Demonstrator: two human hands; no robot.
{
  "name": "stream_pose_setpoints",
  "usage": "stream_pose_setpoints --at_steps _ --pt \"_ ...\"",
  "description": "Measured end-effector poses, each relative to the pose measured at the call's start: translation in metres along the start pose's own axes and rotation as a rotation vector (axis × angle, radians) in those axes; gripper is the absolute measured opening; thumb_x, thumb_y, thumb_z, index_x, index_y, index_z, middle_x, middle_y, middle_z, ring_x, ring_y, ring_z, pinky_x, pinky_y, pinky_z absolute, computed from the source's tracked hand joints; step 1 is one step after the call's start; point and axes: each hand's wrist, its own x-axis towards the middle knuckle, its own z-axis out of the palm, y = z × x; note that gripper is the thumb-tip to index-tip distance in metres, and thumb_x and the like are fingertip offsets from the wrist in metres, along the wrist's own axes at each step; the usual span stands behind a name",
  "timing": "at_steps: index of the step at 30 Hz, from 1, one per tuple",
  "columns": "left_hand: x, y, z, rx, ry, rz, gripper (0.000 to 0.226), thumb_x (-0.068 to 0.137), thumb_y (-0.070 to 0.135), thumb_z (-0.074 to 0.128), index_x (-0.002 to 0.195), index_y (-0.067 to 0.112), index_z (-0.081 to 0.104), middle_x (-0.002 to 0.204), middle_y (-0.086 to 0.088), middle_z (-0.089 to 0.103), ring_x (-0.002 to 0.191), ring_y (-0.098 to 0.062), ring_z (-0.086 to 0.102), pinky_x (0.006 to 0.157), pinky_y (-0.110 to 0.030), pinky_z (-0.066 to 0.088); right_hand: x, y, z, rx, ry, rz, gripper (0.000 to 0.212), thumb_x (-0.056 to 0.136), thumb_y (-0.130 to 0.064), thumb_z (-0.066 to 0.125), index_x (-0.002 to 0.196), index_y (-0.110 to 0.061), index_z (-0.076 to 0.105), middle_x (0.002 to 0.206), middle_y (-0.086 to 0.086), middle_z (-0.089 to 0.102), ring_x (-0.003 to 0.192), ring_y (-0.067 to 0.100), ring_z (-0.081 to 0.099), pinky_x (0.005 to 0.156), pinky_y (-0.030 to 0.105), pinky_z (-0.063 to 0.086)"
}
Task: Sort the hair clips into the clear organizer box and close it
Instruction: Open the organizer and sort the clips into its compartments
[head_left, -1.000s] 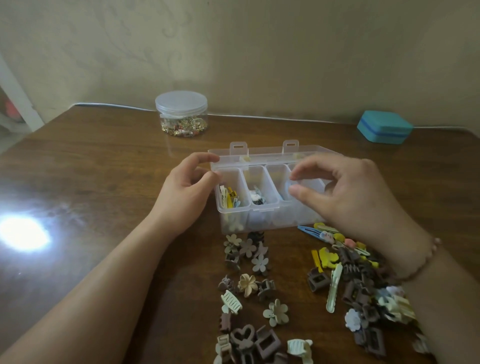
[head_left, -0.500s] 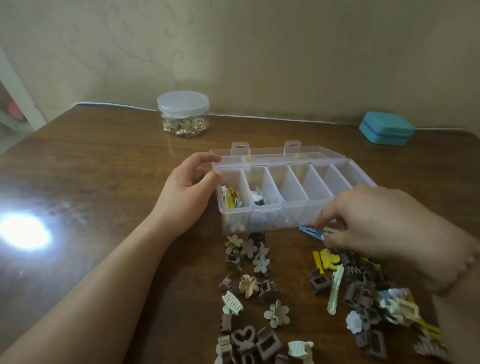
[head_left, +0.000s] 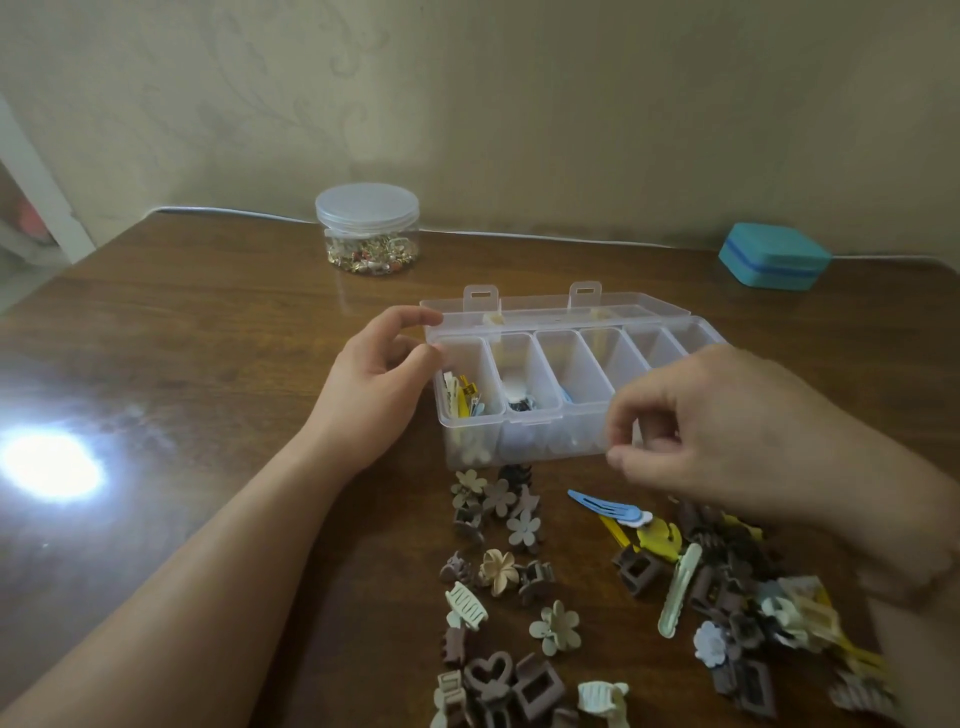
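Hair clips (head_left: 524, 587) lie loose on the wooden counter (head_left: 208, 364) in two heaps, one at 6 o'clock of the clear organizer box (head_left: 524, 436) and a bigger one at 4 o'clock of it. That box sits mid-counter with its lid (head_left: 556, 314) folded back at 12 o'clock; its leftmost compartment holds several yellow and pale clips, the next one a dark clip, the third a blue one. The left hand (head_left: 369, 395) holds the box's left end, its grip made by the thumb on the near corner and a finger on the lid's edge. The right hand (head_left: 727, 431) hovers over the box's near right part, fingers curled with the tips close together; whether that grip pinches anything I cannot tell. At 11 o'clock stands a lidded round jar (head_left: 367, 228) of small trinkets; at 2 o'clock lies a teal case (head_left: 774, 255).
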Motion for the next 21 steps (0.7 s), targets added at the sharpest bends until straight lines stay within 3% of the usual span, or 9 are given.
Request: stream_pose_setpoints --at_steps 2,4,6,9,11,15,17,19,21 --pt "-0.001 0.0 0.0 0.0 0.002 -0.002 0.03 0.096 0.022 0.054 0.124 0.031 0.059 0.09 0.011 0.075 0.091 -0.019 0.066 0.079 -0.03 0.053 0.002 0.002 -0.001 0.042 -0.049 0.021 0.007 0.083 -0.044 0.066 0.079 -0.038 0.067 0.072 -0.027 0.062 0.066 -0.003 0.057 0.052 0.019 0.039" --pt "-0.001 0.001 0.0 0.004 0.006 -0.001 0.029 0.096 0.022 0.054 0.123 0.031 0.06 0.091 0.009 0.075 0.09 -0.016 0.068 0.08 -0.034 0.052 0.002 0.002 0.004 -0.026 -0.12 0.018 0.011 0.083 -0.051 0.065 0.088 -0.041 0.068 0.067 -0.016 0.062 0.064 -0.001 0.057 0.054 0.02 0.042" --pt "-0.001 0.0 0.0 -0.003 0.011 0.001 0.029 0.096 0.021 0.054 0.123 0.031 0.06 0.091 0.009 0.076 0.093 -0.013 0.069 0.084 -0.036 0.053 0.002 -0.002 0.007 -0.06 -0.174 0.017 0.019 0.082 -0.056 0.065 0.092 -0.04 0.069 0.066 -0.017 0.059 0.064 -0.003 0.053 0.055 0.02 0.041" --pt "-0.001 0.0 0.0 0.001 0.014 0.001 0.029 0.096 0.021 0.055 0.123 0.031 0.06 0.09 0.009 0.076 0.094 -0.011 0.069 0.089 -0.038 0.053 0.0 -0.006 0.01 -0.061 -0.291 0.016 0.023 0.081 -0.054 0.067 0.096 -0.037 0.069 0.07 -0.017 0.058 0.065 -0.003 0.052 0.058 0.018 0.041" --pt "0.0 0.0 0.0 -0.001 0.013 -0.001 0.028 0.096 0.021 0.055 0.122 0.032 0.06 0.089 0.011 0.076 0.093 -0.009 0.069 0.09 -0.038 0.053 0.0 -0.008 0.013 -0.096 -0.281 -0.013 0.019 0.084 -0.049 0.065 0.096 -0.035 0.068 0.07 -0.016 0.056 0.064 -0.003 0.049 0.057 0.017 0.039" --pt "-0.001 0.001 0.0 -0.004 0.007 -0.004 0.029 0.096 0.021 0.055 0.122 0.032 0.06 0.089 0.011 0.076 0.095 -0.008 0.068 0.092 -0.04 0.053 -0.002 -0.006 0.013 -0.084 -0.169 -0.11 0.012 0.088 -0.04 0.059 0.093 -0.035 0.068 0.074 -0.015 0.059 0.069 0.0 0.054 0.062 0.02 0.048" --pt "-0.001 0.002 0.0 -0.008 0.004 -0.005 0.029 0.096 0.021 0.055 0.123 0.031 0.059 0.09 0.011 0.074 0.095 -0.006 0.067 0.091 -0.037 0.052 -0.003 -0.004 0.007 0.103 -0.069 -0.14 0.007 0.085 -0.04 0.063 0.085 -0.035 0.068 0.076 -0.015 0.062 0.07 0.003 0.057 0.062 0.02 0.049" --pt "-0.001 0.001 -0.001 -0.012 0.004 -0.005 0.029 0.096 0.021 0.055 0.124 0.03 0.06 0.089 0.013 0.074 0.092 -0.006 0.068 0.089 -0.034 0.052 -0.003 -0.003 0.003 0.444 0.229 -0.151 0.002 0.082 -0.032 0.069 0.081 -0.033 0.069 0.081 -0.018 0.063 0.068 0.004 0.057 0.057 0.014 0.046" --pt "-0.001 0.0 -0.001 -0.013 0.007 -0.004 0.029 0.096 0.021 0.055 0.123 0.031 0.06 0.087 0.015 0.074 0.09 -0.003 0.067 0.085 -0.03 0.052 0.003 -0.002 0.006 0.616 0.565 -0.11 0.006 0.082 -0.022 0.073 0.083 -0.028 0.071 0.077 -0.017 0.065 0.066 0.004 0.058 0.054 0.008 0.042"
